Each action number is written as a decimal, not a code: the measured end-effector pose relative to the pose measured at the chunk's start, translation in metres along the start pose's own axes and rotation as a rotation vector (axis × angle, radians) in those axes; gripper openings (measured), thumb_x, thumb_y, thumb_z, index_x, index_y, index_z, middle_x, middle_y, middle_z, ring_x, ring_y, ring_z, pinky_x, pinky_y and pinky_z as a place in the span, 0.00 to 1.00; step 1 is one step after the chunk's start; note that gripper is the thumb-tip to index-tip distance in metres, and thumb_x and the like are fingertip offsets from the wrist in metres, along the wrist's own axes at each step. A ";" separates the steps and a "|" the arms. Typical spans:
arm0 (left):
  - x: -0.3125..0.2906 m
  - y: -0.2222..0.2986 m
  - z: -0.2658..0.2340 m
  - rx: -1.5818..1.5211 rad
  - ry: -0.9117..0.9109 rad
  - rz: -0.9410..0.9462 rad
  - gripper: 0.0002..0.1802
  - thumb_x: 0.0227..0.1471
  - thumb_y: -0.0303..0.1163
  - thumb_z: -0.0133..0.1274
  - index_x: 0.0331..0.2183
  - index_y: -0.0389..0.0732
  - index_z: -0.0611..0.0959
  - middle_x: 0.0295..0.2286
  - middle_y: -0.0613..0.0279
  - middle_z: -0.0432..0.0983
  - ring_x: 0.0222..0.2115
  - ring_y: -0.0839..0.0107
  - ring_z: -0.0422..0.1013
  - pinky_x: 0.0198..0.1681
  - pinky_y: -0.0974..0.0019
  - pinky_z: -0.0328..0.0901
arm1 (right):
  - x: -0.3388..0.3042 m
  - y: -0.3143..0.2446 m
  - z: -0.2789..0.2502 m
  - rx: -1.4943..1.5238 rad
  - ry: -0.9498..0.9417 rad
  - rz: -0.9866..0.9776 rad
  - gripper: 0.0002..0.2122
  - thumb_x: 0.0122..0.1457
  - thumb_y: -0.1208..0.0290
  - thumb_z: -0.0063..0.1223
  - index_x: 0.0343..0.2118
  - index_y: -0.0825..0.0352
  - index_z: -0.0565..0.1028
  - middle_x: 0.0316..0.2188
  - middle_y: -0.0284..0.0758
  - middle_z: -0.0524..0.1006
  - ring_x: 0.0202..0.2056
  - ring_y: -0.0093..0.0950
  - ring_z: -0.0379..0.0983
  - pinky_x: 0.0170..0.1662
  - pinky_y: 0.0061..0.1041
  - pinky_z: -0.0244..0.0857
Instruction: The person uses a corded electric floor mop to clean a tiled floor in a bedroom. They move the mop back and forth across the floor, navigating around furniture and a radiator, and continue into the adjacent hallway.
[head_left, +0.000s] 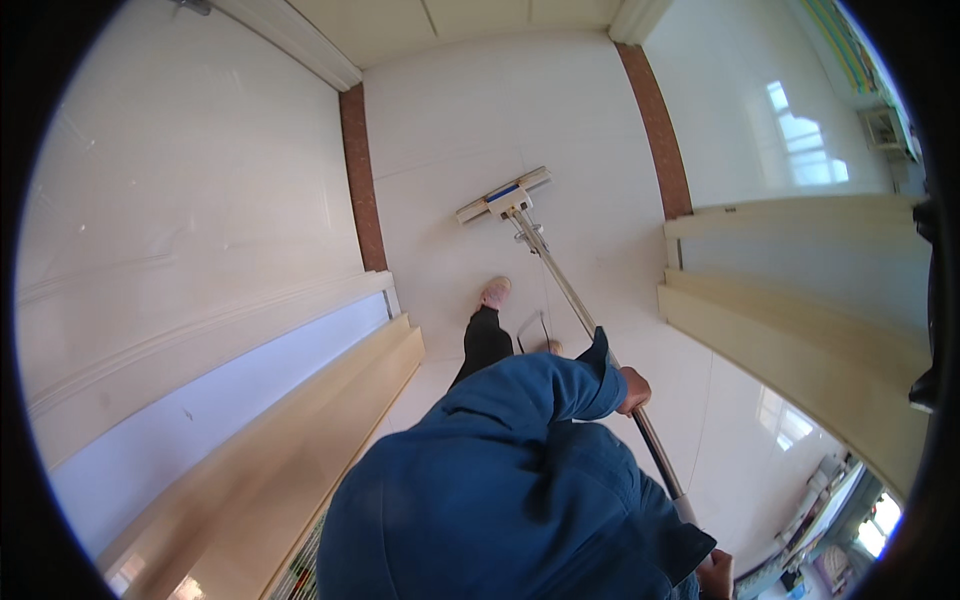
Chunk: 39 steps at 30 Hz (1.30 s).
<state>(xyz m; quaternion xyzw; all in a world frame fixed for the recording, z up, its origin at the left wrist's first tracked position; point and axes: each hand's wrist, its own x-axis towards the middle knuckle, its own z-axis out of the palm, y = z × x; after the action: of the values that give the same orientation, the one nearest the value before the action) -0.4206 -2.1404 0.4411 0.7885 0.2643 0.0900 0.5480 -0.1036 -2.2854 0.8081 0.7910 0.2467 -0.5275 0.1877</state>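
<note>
A sponge mop [508, 204] with a wide, flat head and a blue strip lies against the pale floor ahead of my feet. Its long metal handle slants back to the lower right. Partway down that handle, my left hand [635, 390] is closed around it, with a blue sleeve reaching across my body. Closer to the handle's upper end is my right hand [715, 574], its fingers curled and partly hidden by the cuff. The mop's lever and fittings show just above the head.
Pale floor tiles [430, 110] stretch between two brown threshold strips [362, 180]. Cream door frames [790, 340] stand on both sides, and a cream door or panel [480, 15] closes the far end. My shoe [495, 292] is close behind the mop head. Cluttered items appear at the lower right.
</note>
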 end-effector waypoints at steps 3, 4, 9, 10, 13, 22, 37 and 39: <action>-0.025 -0.042 -0.027 0.161 -0.012 -0.082 0.08 0.31 0.36 0.62 0.19 0.46 0.81 0.21 0.56 0.76 0.27 0.53 0.74 0.30 0.54 0.68 | 0.051 -0.044 0.049 -0.303 0.186 -0.506 0.08 0.47 0.73 0.56 0.26 0.74 0.76 0.22 0.36 0.77 0.24 0.23 0.71 0.26 0.24 0.64; -0.036 -0.060 -0.041 0.208 -0.017 -0.114 0.09 0.32 0.36 0.62 0.19 0.45 0.80 0.21 0.56 0.76 0.27 0.53 0.74 0.30 0.54 0.68 | 0.053 -0.074 0.053 -0.497 0.080 -0.567 0.07 0.49 0.73 0.54 0.26 0.73 0.76 0.23 0.37 0.78 0.26 0.23 0.72 0.28 0.24 0.65; -0.100 -0.161 -0.128 0.444 0.189 -0.342 0.07 0.32 0.36 0.60 0.20 0.47 0.81 0.22 0.58 0.77 0.30 0.57 0.74 0.33 0.56 0.68 | 0.053 -0.243 0.143 -0.232 0.058 -0.396 0.09 0.47 0.71 0.59 0.23 0.72 0.73 0.12 0.32 0.70 0.12 0.20 0.64 0.14 0.20 0.56; -0.115 -0.176 -0.144 0.517 0.246 -0.447 0.05 0.34 0.36 0.58 0.20 0.47 0.82 0.23 0.58 0.77 0.31 0.58 0.74 0.34 0.56 0.68 | 0.060 -0.277 0.160 -0.223 0.038 -0.350 0.09 0.47 0.71 0.59 0.24 0.72 0.73 0.13 0.31 0.69 0.12 0.20 0.64 0.13 0.20 0.56; -0.171 -0.216 -0.198 0.668 0.421 -0.622 0.04 0.39 0.33 0.53 0.21 0.47 0.82 0.25 0.58 0.77 0.33 0.59 0.72 0.39 0.58 0.67 | 0.079 -0.362 0.210 -0.160 -0.112 -0.351 0.10 0.49 0.72 0.56 0.28 0.74 0.71 0.14 0.31 0.68 0.12 0.20 0.63 0.13 0.20 0.57; -0.319 -0.253 -0.267 0.666 0.763 -0.806 0.05 0.40 0.30 0.53 0.25 0.45 0.79 0.31 0.60 0.74 0.41 0.60 0.68 0.44 0.58 0.64 | 0.102 -0.507 0.344 -0.234 -0.359 -0.650 0.08 0.50 0.72 0.51 0.26 0.73 0.68 0.14 0.31 0.67 0.11 0.21 0.63 0.12 0.22 0.56; -0.182 -0.136 -0.008 0.558 0.507 -0.792 0.04 0.34 0.32 0.57 0.20 0.45 0.81 0.26 0.57 0.76 0.34 0.57 0.71 0.43 0.58 0.63 | 0.107 -0.188 0.166 -0.747 0.061 -0.763 0.13 0.42 0.69 0.54 0.26 0.75 0.72 0.20 0.49 0.75 0.23 0.42 0.74 0.27 0.34 0.69; -0.139 -0.107 0.055 0.629 0.525 -0.760 0.05 0.36 0.32 0.55 0.22 0.45 0.83 0.26 0.56 0.77 0.33 0.56 0.71 0.40 0.57 0.65 | 0.111 -0.125 0.132 -0.794 0.153 -0.745 0.12 0.42 0.68 0.54 0.25 0.74 0.73 0.21 0.50 0.75 0.26 0.46 0.74 0.31 0.36 0.69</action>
<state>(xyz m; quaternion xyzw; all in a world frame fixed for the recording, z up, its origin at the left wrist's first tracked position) -0.5481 -2.2293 0.3424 0.7144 0.6717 -0.0039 0.1961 -0.2391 -2.2370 0.6515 0.5546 0.7032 -0.3654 0.2537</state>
